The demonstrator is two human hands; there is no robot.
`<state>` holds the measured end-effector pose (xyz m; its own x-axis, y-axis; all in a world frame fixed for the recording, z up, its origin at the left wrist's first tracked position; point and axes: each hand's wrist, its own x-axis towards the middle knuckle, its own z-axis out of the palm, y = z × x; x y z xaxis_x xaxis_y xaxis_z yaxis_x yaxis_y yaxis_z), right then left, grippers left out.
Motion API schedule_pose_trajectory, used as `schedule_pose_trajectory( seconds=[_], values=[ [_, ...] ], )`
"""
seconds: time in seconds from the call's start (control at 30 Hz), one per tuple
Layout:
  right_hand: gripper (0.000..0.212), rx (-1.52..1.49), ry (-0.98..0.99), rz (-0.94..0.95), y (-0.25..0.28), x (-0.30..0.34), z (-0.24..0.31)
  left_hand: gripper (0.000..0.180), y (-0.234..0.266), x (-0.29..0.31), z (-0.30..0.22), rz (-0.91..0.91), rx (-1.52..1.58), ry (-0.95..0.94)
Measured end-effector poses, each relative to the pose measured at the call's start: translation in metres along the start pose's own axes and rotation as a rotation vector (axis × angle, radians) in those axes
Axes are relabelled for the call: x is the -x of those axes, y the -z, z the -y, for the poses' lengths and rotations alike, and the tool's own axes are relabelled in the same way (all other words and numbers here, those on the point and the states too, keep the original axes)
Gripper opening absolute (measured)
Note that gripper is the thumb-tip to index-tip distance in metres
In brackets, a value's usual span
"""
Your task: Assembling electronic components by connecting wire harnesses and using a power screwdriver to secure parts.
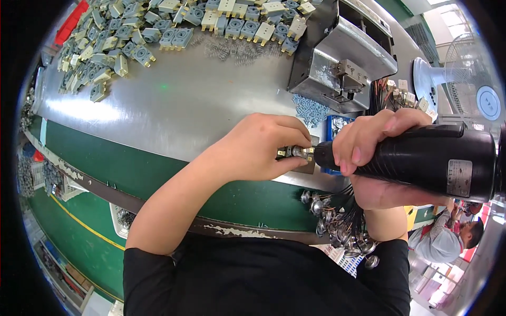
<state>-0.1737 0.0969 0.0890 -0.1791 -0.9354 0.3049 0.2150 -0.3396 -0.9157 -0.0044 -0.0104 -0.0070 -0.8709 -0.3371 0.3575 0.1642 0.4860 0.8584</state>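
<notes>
- My left hand [261, 147] pinches the part [298, 151]; right hand [371, 145] grips the driver [421, 160].
- Looks like screwdriving; next move likely needs square, steady pressure.

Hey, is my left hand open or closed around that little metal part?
Closed: the left hand pinches the small metal part between thumb and fingers, by the nose of the black power tool.

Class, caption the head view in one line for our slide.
The left hand holds a small part at the nose of a black power tool gripped in the right hand.
</notes>
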Motion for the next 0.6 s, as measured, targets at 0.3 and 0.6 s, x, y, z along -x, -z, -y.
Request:
schedule_pose_trajectory(
  seconds=[0.3,0.6],
  values=[
    [0.115,-0.015,-0.076,0.123,0.003,-0.006,0.009,0.023,0.002,0.001,0.001,0.013,-0.038,-0.041],
    [0.128,0.209,0.323,-0.278,0.052,-0.063,0.038,0.031,0.001,-0.001,-0.002,0.024,-0.002,-0.013]
  ],
)
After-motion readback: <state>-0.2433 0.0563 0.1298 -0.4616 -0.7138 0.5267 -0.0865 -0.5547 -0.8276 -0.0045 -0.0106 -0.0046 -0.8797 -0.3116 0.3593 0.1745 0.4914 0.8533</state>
